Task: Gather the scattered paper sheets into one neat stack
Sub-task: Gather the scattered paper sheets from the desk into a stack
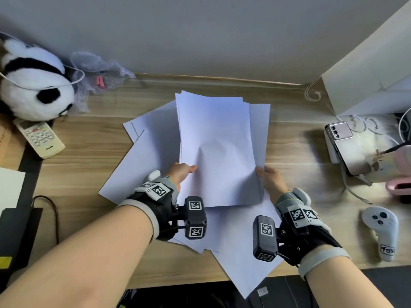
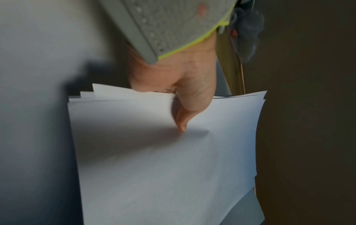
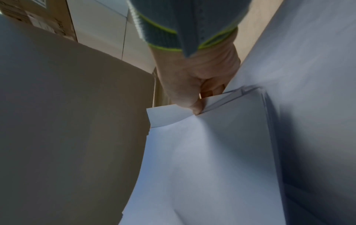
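Matt white paper sheets [image 1: 215,141], smooth, one soft buckle near the lower middle. Pale wood-grain desk top [image 1: 89,156], low sheen. Fluffy black-and-white plush panda [image 1: 33,83]. Crinkled clear plastic wrap [image 1: 97,70]. Glossy phone back [image 1: 347,147]. Smooth white plastic controller [image 1: 381,230].

Wooden desk [image 1: 93,152] with loose paper sheets [image 1: 153,138], a toy panda [image 1: 33,85], a remote [image 1: 39,137], a game controller [image 1: 381,230].

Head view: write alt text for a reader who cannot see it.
Both hands, left hand and right hand, grip a bundle of white sheets over loose sheets scattered on a wooden desk.
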Demonstrator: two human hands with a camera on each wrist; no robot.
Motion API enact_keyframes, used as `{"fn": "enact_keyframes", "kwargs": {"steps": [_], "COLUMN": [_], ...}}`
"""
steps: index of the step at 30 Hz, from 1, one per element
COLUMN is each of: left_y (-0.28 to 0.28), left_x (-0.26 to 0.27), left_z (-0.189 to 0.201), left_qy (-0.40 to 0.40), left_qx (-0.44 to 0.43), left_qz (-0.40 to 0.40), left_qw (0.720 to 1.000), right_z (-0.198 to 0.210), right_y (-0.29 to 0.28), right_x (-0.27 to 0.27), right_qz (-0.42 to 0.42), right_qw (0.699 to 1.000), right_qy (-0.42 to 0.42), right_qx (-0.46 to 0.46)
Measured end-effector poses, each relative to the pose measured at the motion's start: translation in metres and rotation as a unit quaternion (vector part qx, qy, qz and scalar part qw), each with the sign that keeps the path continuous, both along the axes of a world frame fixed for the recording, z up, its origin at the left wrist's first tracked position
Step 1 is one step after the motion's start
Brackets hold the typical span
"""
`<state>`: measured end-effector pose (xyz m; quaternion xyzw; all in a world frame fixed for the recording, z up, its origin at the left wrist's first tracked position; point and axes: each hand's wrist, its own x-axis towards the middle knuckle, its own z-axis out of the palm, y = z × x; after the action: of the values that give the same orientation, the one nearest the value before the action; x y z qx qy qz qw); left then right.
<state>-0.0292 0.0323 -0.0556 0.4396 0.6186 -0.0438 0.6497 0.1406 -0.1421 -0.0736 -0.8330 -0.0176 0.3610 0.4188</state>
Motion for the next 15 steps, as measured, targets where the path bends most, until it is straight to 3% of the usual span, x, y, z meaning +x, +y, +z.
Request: {"fn": "enact_keyframes", "kwargs": {"steps": [6,11,15], "left_y": [-0.003,0.028,0.044], "left_x": [0.036,0.016,-0.020], "left_z": [0.012,0.020,0.017], "left_qy": [-0.044,-0.038,0.025], "left_qx": [0.019,0.053,0.106], "left_qz": [-0.013,0.040,0.074], "left_qw": [0.999,0.997,0.991], "right_z": [-0.005,0.006,0.040], "right_y": [-0.024,-0.028,-0.028], "right_x": [0.031,0.049,0.055], "right_qz": [-0.100,-0.129,-0.187], "right_qw": [0.992,0.979,0.937], "right_qy": [-0.078,-0.157,-0.296], "right_qx": [0.014,0.004,0.012]}}
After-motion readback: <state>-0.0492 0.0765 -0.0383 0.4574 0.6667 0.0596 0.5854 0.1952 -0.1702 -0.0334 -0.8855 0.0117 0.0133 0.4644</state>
